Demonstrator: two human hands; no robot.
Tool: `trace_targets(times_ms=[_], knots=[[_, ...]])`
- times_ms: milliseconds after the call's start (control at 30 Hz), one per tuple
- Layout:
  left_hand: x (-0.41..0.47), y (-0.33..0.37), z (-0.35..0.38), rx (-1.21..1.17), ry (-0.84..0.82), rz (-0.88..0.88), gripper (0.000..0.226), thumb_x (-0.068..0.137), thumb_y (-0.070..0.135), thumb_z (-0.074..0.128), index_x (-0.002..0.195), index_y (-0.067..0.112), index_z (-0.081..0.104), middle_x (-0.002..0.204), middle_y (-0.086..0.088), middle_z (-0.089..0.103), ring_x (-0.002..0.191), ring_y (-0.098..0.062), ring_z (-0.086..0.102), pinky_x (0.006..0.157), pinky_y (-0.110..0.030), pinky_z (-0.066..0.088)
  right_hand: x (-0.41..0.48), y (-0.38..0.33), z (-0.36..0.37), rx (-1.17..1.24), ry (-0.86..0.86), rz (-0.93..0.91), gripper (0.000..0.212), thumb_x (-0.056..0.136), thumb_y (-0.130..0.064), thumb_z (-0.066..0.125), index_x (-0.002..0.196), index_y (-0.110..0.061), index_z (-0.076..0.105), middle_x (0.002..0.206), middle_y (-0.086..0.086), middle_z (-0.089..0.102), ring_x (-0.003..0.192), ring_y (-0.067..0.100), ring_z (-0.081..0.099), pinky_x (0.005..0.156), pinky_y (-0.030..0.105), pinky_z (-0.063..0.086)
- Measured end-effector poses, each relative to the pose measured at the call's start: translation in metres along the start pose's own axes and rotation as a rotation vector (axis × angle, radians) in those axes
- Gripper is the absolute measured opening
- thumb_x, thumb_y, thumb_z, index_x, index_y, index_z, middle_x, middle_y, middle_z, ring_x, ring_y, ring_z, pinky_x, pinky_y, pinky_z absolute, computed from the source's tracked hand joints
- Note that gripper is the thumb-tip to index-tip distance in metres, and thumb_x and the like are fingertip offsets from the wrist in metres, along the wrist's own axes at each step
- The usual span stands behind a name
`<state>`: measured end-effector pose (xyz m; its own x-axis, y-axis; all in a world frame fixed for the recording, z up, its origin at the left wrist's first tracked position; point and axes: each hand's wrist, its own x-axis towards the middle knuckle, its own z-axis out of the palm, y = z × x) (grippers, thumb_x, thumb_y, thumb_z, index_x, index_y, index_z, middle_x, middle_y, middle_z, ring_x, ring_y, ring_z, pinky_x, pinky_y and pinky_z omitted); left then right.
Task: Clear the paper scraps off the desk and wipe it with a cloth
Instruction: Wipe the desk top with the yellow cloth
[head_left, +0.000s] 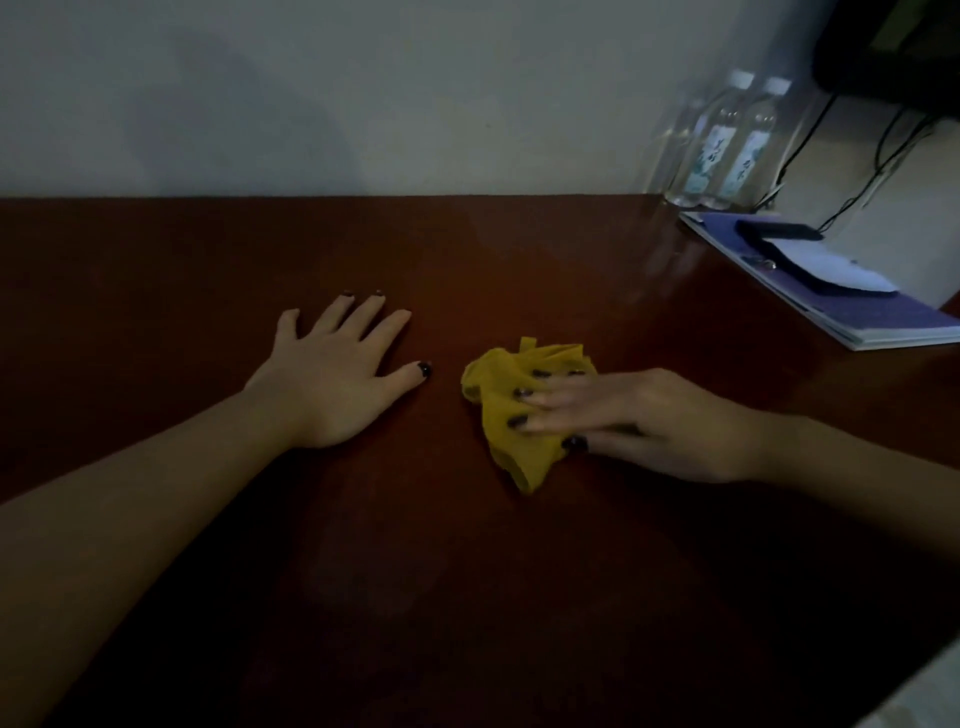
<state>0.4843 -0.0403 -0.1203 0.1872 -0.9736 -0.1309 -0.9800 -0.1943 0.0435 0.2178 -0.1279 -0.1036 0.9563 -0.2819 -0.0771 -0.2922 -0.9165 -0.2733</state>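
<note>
Crumpled yellow cloth (511, 415) under flat right hand (649, 421)

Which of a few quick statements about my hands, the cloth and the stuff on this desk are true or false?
1. The right hand presses on the yellow cloth. True.
2. The left hand holds a paper scrap. False: it lies flat and empty on the desk.
3. Two bottles stand at the far right by the wall. True.
4. The cloth is folded into a neat square. False: it is crumpled.
5. The notebook lies between the hands. False: it lies at the desk's right edge.
</note>
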Motion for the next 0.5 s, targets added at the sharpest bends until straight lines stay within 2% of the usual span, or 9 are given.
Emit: trace_targets(times_ms=[67,167,267,333,500], knots=[[0.001,0.000,0.000,-0.004,0.001,0.001,0.071,0.087,0.068,0.008,0.149,0.036,-0.007,0.159,0.006,-0.012,0.145,-0.016,-0.011,0.116,-0.052,-0.002,0.022,0.019,-0.007,0.043,0.042,0.050,0.049,0.093,-0.021,0.051,0.136,-0.041,0.036,0.144,-0.020,0.034,0.136,-0.008,0.022,0.113,0.015,0.019],[0.001,-0.001,0.001,-0.012,0.003,0.003,0.071,0.087,0.068,0.009,0.149,0.037,-0.007,0.158,0.008,-0.013,0.145,-0.015,-0.013,0.116,-0.052,-0.003,0.067,0.051,-0.016,-0.041,0.136,0.169,0.045,0.096,-0.022,0.048,0.136,-0.040,0.039,0.145,-0.015,0.036,0.137,0.005,0.029,0.115,0.031,0.024],[0.001,-0.002,0.002,-0.022,0.009,0.005,0.071,0.086,0.069,0.008,0.148,0.038,-0.007,0.158,0.009,-0.014,0.145,-0.014,-0.014,0.116,-0.052,-0.003,0.112,0.072,-0.025,-0.096,0.202,0.335,0.041,0.098,-0.029,0.042,0.137,-0.042,0.039,0.148,-0.010,0.036,0.136,0.020,0.034,0.108,0.033,0.027],[0.002,-0.002,0.003,-0.029,0.014,0.006,0.071,0.086,0.068,0.009,0.148,0.038,-0.007,0.158,0.010,-0.014,0.145,-0.014,-0.014,0.116,-0.051,-0.005,0.140,0.084,-0.032,-0.106,0.230,0.428,0.040,0.099,-0.031,0.041,0.137,-0.043,0.039,0.149,-0.001,0.036,0.134,0.029,0.035,0.105,0.036,0.029],[0.004,-0.004,0.005,-0.053,0.030,0.014,0.070,0.087,0.068,0.011,0.148,0.039,-0.007,0.158,0.011,-0.013,0.144,-0.013,-0.015,0.116,-0.050,-0.007,0.194,0.108,-0.039,-0.146,0.288,0.551,0.039,0.098,-0.031,0.039,0.135,-0.042,0.043,0.146,0.006,0.039,0.129,0.034,0.039,0.102,0.038,0.033]])
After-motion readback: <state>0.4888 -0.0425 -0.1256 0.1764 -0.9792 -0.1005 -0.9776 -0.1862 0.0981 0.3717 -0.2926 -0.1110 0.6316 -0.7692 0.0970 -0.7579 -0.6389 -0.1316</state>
